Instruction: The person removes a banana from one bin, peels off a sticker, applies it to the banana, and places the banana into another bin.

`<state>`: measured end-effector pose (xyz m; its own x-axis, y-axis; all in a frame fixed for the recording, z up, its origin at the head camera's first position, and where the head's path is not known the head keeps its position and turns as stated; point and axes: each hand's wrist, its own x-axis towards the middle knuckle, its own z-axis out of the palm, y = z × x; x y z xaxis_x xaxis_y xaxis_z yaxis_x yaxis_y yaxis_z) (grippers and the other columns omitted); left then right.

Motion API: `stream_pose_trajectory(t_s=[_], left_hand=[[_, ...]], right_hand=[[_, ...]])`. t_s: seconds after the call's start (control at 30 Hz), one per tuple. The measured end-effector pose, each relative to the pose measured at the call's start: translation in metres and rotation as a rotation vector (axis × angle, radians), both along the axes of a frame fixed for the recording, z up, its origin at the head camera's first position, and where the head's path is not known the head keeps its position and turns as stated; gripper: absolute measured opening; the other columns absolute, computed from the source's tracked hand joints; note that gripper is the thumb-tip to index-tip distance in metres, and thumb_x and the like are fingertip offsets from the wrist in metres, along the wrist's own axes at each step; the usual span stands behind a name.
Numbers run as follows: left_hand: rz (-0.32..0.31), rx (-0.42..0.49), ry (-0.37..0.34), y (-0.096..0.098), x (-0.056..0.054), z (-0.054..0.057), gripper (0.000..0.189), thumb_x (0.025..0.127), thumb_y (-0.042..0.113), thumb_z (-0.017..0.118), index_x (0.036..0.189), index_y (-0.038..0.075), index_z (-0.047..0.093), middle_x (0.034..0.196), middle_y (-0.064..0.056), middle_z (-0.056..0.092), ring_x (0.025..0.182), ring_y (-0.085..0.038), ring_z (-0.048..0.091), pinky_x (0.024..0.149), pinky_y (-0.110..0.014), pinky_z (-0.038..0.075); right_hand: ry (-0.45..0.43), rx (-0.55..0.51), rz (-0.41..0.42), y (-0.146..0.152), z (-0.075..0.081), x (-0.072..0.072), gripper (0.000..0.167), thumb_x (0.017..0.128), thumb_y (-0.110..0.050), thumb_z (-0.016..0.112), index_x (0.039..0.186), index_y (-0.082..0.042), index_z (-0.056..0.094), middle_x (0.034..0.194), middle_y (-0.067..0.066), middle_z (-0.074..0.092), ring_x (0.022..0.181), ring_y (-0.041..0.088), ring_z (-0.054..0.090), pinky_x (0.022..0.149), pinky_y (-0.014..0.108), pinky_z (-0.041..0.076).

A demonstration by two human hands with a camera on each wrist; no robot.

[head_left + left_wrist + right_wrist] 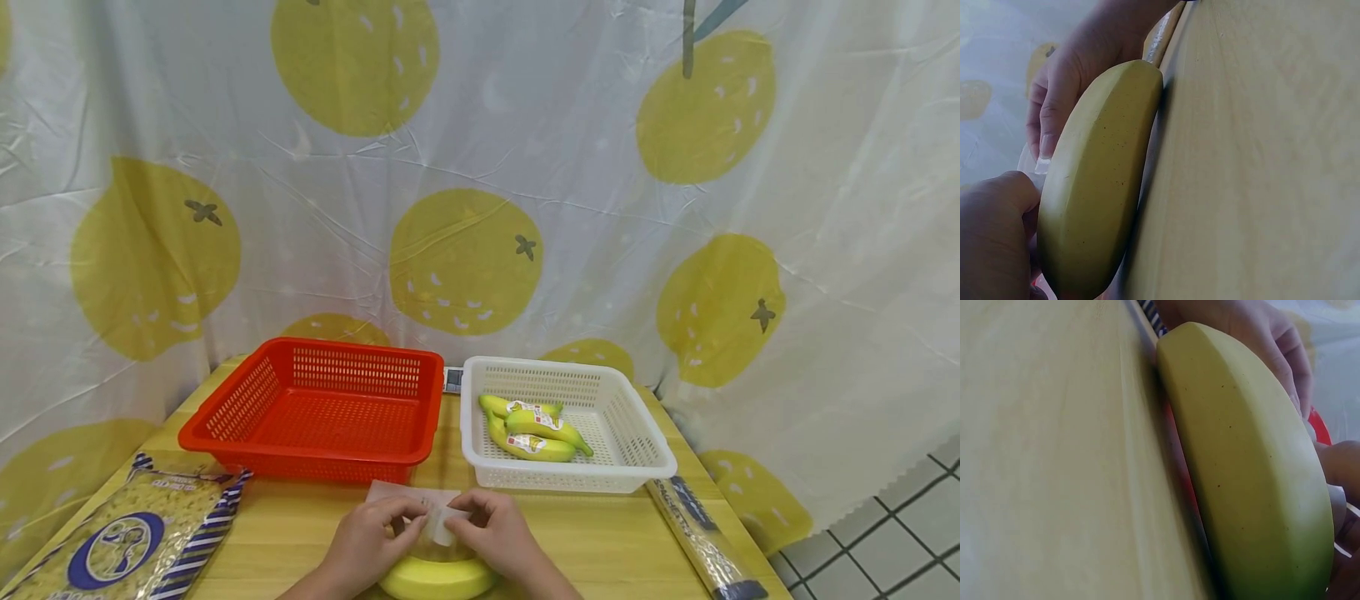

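Both hands meet over a yellow banana that lies on the table's near side. My left hand and right hand each pinch a small white sticker-like piece of paper between thumb and fingers. Behind it shows a pale translucent sheet, partly covered by the fingers. In the left wrist view the banana hides part of the left hand. The banana also blocks much of the right hand in the right wrist view.
A red basket stands at the back left. Beside it, a white basket holds 3 bananas with labels. A bag of pasta lies at left, and a long clear packet at right. A patterned curtain hangs behind.
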<state>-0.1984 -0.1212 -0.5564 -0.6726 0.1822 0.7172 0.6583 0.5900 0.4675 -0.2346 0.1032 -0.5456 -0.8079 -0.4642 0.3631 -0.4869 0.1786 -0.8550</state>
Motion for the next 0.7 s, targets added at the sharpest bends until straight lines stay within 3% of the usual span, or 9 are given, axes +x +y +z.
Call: stream_pose_trajectory(t_s=[0.27,0.7], left_hand=[[0.017,0.006,-0.008,-0.0008,-0.0002,-0.0005,0.02,0.082,0.007,0.084,0.094,0.022,0.077,0.087,0.014,0.075,0.067,0.011,0.052,0.056,-0.011,0.042],[0.052,0.037,-0.049,-0.0011,-0.0006,0.0011,0.027,0.078,0.001,0.084,0.091,0.023,0.077,0.083,0.018,0.072,0.065,0.01,0.053,0.055,-0.017,0.047]], right_hand=[[0.016,0.018,-0.017,0.001,0.0012,0.0002,0.009,0.093,-0.014,0.077,0.098,-0.007,0.076,0.092,0.008,0.077,0.072,-0.001,0.061,0.064,0.021,0.055],[0.024,0.013,-0.052,0.0023,0.0053,0.0022,0.008,0.092,-0.013,0.078,0.097,-0.007,0.078,0.091,0.01,0.078,0.073,0.002,0.063,0.065,0.02,0.055]])
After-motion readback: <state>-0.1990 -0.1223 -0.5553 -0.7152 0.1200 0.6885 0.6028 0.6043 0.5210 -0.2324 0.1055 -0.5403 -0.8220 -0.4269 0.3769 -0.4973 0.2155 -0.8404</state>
